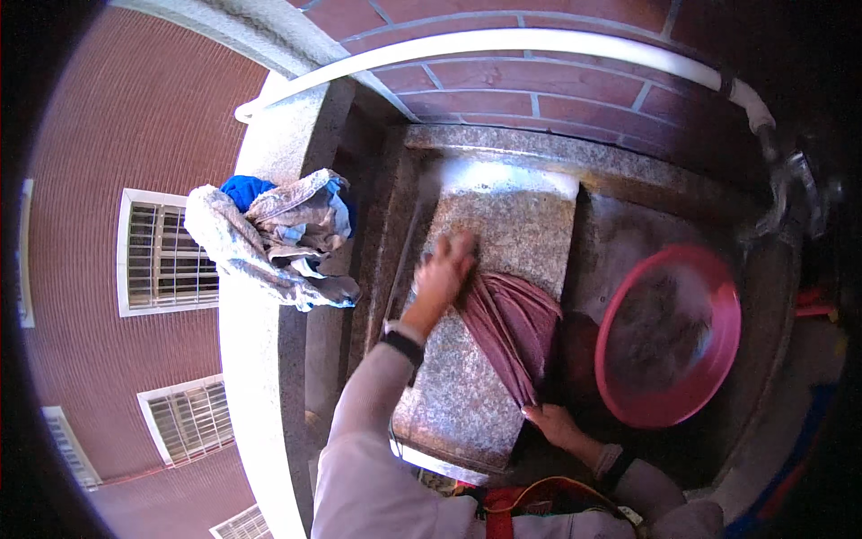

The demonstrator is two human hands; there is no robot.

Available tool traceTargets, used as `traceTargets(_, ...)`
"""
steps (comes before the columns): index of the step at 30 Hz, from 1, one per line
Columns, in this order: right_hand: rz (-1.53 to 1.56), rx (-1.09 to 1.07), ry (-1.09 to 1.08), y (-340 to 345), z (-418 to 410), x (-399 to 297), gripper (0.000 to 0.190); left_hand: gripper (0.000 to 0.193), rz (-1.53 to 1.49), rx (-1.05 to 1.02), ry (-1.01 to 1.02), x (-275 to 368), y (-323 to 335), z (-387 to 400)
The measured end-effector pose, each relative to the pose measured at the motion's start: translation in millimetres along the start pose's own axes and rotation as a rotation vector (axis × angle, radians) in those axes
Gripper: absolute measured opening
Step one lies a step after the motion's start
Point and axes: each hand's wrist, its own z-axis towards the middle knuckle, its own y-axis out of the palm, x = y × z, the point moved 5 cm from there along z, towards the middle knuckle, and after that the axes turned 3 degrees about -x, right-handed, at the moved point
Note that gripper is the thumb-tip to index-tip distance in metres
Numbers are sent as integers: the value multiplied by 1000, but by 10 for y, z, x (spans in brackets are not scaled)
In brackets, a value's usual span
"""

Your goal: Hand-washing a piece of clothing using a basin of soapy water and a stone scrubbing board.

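A dark pink cloth (512, 323), bunched and pulled into folds, lies slanting over a speckled stone slab (465, 384). At its lower end the fingers of my right hand (560, 426) grip the gathered fabric beside the slab's right edge. Blurred by motion, my left hand (443, 269) is at the cloth's upper left end, over the slab. Whether its fingers hold any fabric is not clear. A whitish patch, wet or sudsy, shows at the slab's far end.
Right of the slab, a pink plastic basin (606, 350) sits in the stone sink (623, 222), near a metal tap (784, 195). Crumpled towels (269, 236) lie on the ledge (252, 377) at left. A white pipe (512, 42) runs along the brick wall (471, 74).
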Motion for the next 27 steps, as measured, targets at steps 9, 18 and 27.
traceTargets(9,42,-101,77,-94,-47,-151,51,41,-50,-141,671,1037,331,-1567)
traceTargets(18,189,17,-190,-159,-108,-76,42,49,-462,-65,-85,-339,99,440)
traceTargets(27,-9,386,-241,-827,-887,-527,27,51,-579,-18,-105,331,-136,80)
